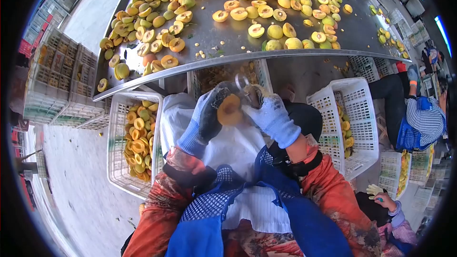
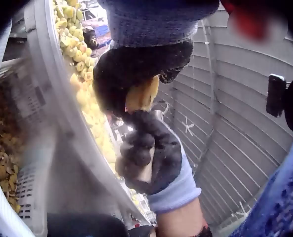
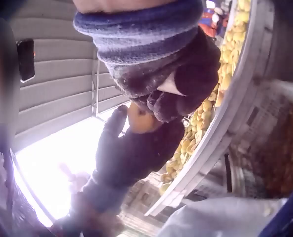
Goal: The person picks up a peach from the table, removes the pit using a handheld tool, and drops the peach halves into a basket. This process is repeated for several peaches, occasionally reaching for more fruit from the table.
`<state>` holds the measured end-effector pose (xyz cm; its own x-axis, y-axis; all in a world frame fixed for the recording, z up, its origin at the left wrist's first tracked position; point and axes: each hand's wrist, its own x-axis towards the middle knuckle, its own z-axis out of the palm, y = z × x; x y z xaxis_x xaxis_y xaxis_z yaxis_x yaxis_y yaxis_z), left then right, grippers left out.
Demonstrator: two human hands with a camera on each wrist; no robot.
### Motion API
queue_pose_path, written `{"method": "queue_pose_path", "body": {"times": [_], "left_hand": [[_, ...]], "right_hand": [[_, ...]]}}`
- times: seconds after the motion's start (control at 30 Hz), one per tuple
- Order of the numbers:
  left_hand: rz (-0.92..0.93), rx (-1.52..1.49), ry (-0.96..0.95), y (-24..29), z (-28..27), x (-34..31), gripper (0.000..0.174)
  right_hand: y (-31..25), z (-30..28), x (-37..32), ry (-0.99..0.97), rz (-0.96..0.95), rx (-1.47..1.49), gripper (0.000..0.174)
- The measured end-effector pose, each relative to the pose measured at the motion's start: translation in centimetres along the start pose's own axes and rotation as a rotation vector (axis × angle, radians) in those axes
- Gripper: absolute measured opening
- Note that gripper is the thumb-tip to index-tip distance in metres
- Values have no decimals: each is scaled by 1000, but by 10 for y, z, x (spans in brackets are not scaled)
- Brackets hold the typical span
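Metal-topped table [image 1: 209,28] strewn with halved fruit [image 1: 239,14], with a slatted crate [image 1: 113,150] of further halves at the left and another crate [image 1: 364,128] at the right. Left hand [image 1: 203,116], gloved, pinches one fruit half [image 1: 229,110] over the lap, short of the table edge. Right hand [image 1: 275,118], also gloved, has its fingers curled round the pale handle of a small tool [image 2: 146,172], just beside the fruit. Step in hand, as judged: stone removal; whether the stone remains cannot be told. Next move calls for a steady half and a controlled scoop at its centre, clear of the left fingertips.
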<state>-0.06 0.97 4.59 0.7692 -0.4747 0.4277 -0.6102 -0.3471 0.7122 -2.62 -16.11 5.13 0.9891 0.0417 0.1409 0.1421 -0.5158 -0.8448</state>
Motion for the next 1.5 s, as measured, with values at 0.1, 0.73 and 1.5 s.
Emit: {"method": "queue_pose_path", "body": {"times": [0.1,0.73,1.5], "left_hand": [[-250,-691,275,-11,19,-10,28],[-90,-232,324,-1,13,2,24],[-627,-608,332,18,27,8,22]], "right_hand": [[-2,5,-8,45,32,-76,29],[4,39,-33,-230,69,-532,38],[-16,13,-35,-507,645,287,23]]}}
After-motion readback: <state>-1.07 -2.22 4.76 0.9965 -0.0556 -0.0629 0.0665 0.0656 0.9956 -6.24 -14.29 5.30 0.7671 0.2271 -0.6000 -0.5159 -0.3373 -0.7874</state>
